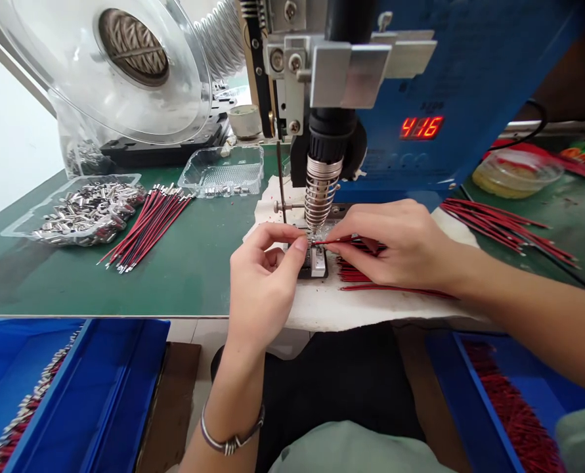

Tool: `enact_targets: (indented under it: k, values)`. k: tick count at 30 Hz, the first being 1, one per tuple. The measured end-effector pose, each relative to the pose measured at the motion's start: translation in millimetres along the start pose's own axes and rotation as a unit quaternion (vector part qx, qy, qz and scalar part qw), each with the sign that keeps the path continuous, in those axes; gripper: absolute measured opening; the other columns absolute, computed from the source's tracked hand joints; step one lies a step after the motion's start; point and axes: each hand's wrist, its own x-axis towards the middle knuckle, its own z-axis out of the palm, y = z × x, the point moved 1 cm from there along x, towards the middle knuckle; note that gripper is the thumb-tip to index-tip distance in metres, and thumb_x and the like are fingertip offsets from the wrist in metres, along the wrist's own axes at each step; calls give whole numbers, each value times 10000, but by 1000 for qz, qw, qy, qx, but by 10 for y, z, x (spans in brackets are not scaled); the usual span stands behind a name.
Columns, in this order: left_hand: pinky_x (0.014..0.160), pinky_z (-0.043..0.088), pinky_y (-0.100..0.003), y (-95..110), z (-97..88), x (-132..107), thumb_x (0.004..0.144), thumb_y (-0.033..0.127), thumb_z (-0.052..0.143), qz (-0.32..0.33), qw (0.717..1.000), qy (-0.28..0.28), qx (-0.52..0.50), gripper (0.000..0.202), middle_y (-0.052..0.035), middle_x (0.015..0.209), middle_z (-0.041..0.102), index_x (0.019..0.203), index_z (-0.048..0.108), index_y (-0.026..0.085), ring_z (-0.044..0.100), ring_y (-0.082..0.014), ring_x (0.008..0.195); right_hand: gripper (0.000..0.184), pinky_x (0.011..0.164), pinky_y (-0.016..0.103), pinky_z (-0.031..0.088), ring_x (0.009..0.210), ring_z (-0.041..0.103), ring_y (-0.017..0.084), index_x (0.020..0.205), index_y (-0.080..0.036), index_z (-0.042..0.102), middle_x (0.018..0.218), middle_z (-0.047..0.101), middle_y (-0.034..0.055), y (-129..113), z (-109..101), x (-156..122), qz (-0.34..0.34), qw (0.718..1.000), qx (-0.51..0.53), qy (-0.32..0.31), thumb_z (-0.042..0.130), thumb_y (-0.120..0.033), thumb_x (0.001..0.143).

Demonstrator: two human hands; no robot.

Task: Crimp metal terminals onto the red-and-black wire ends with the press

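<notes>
Under the coiled-spring sleeve of a soldering iron [322, 184], both hands meet over a small metal fixture [318, 261]. My right hand [395, 243] pinches a red wire [335, 241], its end pointing left at the fixture. Thumb and forefinger of my left hand [265, 282] are pressed together at the fixture's left side; whatever lies between them is too small and hidden to name. Below my right hand, a bunch of red and black wires [354, 271] lies on white paper [316, 309], partly covered by the fingers.
The blue machine [405, 157] shows a red 416. At left are a tray of metal connectors [90, 210], bundled wires [149, 223] and a clear tray [223, 174]. More wires [509, 226] lie right. Blue bins [95, 394] with wires flank the lap; a large reel [75, 59] stands behind.
</notes>
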Motion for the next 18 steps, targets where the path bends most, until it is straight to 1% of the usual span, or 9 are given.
enact_targets:
  k: [3,9,15,18]
  values:
    - [443,238,-246,-19,-6,-4,848,135,879,1,1000,1,0,108,15,836,768,879,812,214,410,-50,498,156,647,328,554,714,764,179,1108,-260,812,965,884,9,-17,-10,4,12,1000,2,-6,717,-169,1190]
    - [453,267,-264,-36,-10,-42,864,181,884,0,1000,-1,14,106,17,852,774,913,801,227,378,-57,501,183,707,354,614,797,833,221,1101,-272,844,963,902,29,-20,-22,13,36,999,12,-20,703,-226,1208]
    - [475,293,-264,-7,-13,-41,835,143,868,-5,1000,4,13,128,21,816,763,918,812,223,428,-76,529,220,710,372,621,796,843,228,1088,-292,829,1014,929,23,33,-30,14,18,999,29,-34,677,-179,1200]
    - [480,306,-259,-1,-10,-37,835,119,855,-3,1000,2,13,137,31,791,748,920,822,221,449,-76,534,206,731,384,628,812,852,240,1101,-295,833,1006,927,29,46,-22,7,29,998,36,-45,675,-222,1210]
